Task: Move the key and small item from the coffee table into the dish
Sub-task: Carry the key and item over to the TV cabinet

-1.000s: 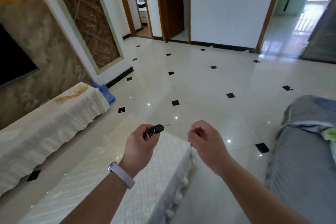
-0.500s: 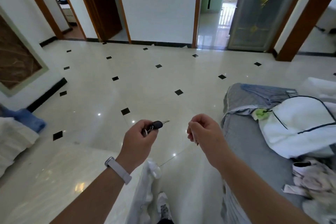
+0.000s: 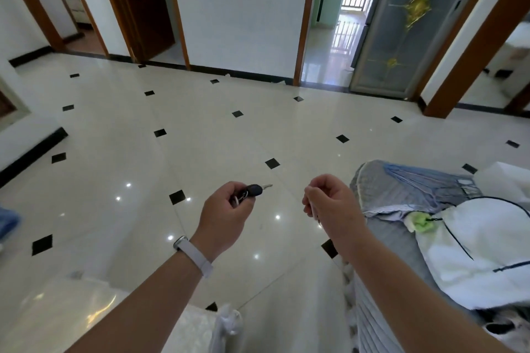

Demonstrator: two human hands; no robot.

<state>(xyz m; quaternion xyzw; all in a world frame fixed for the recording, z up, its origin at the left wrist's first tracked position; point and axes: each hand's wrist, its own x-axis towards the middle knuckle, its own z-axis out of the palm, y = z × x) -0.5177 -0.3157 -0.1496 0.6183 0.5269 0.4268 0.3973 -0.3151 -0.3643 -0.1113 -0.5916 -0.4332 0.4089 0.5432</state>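
My left hand (image 3: pixel 226 213), with a pale band on the wrist, is closed around a black-headed key (image 3: pixel 255 190); the metal blade and a ring stick out past my fingers. My right hand (image 3: pixel 329 203) is curled shut on a small thin pale item (image 3: pixel 314 212), of which only a sliver shows below my fingers. Both hands hang in the air over the glossy tiled floor, about a hand's width apart. No dish is in view.
The coffee table's white cloth corner (image 3: pixel 200 327) lies low at the front. A grey covered sofa (image 3: pixel 401 189) with a white garment (image 3: pixel 481 241) fills the right. Ahead are a white wall, a dark wooden door (image 3: pixel 143 3), a passage (image 3: pixel 335 23) and a frosted glass door (image 3: pixel 413 17).
My view has swung to the right: the long covered bench at the left left the frame, and the sofa and doorways came in. Both hands kept their grips and their spacing.
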